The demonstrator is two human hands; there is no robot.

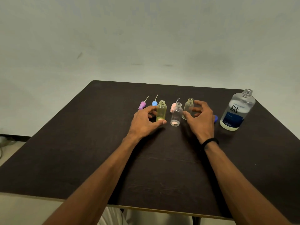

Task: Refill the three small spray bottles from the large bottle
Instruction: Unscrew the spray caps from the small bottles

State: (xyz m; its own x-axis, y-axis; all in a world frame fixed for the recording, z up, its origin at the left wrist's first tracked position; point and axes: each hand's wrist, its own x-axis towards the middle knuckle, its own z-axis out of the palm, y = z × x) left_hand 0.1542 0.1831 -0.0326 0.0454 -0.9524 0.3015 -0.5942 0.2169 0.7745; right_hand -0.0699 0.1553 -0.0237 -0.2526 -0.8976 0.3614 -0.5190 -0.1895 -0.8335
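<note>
Here, on a dark table (81, 143): three small uncapped bottles upright in a loose row near the middle. Leftmost, a yellow-tinted bottle (161, 111), gripped low by the left hand (144, 122), thumb curled against its base and fingers wrapped round its far side. Beside it, a clear middle bottle (176, 114) with something pale pink at its bottom, standing free between the two hands. Further right and slightly back, a third small bottle (188, 106), with the right hand (200, 118) spread around it, fingers loosely curled and apart, thumb close to its lower wall; contact possibly there, hard to tell at this angle. Behind the row, three spray heads lying with thin dip tubes pointing away: a purple head (142, 105), a blue head (154, 103), a pink head (173, 106) partly hidden by the middle bottle. At the right, well apart from the row, the large bottle (237, 111), open-necked, upright, clear above a dark blue label; "re-nu" legible in black letters, smaller print above and below too blurred to read. Just left of its base, a blue cap (216, 118), mostly hidden behind the right hand. On the right wrist, a black band (210, 141).
</note>
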